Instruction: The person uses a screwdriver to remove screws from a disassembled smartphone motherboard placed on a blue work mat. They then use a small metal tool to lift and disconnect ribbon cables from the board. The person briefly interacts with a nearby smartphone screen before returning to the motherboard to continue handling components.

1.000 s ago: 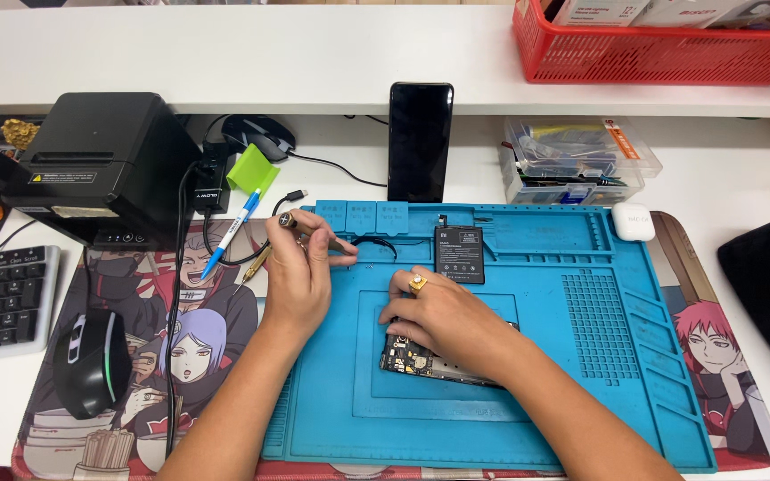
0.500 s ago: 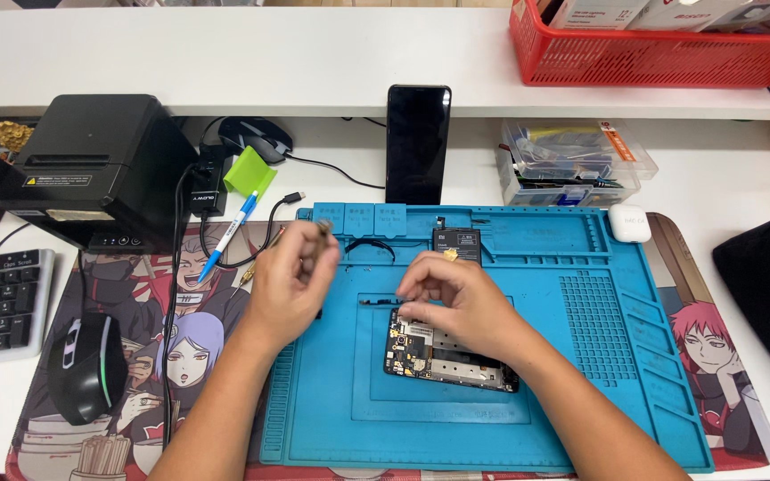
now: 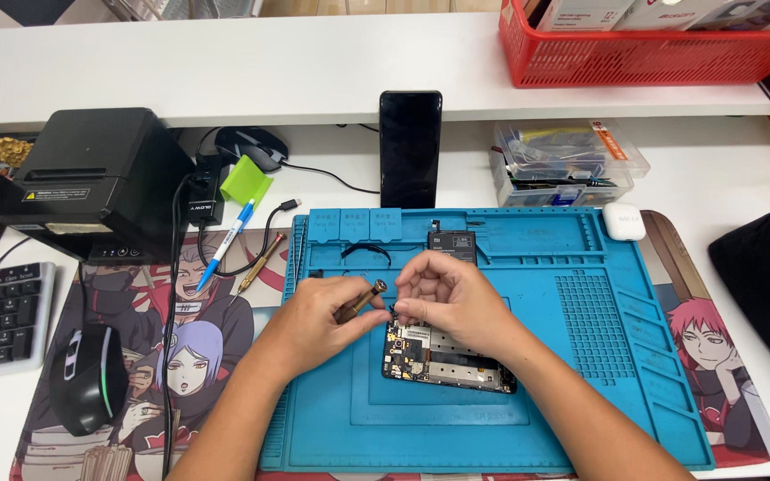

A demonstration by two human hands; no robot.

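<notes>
Both hands have lifted together above the opened black phone (image 3: 447,356) mid-mat: left hand (image 3: 314,325) clamps a brass-handled screwdriver (image 3: 363,299), right hand (image 3: 452,298) pinches a tiny dark part (image 3: 393,311).

2 bare hands (image 3: 314,322), sleeveless forearms

A black phone (image 3: 411,147) stands upright at upper centre, its dark screen blank. A small rectangular label (image 3: 56,194) with a yellow mark sits on the black printer (image 3: 91,183) at upper left. White and grey boxes (image 3: 661,12) fill the red basket (image 3: 652,55) at upper right.
</notes>
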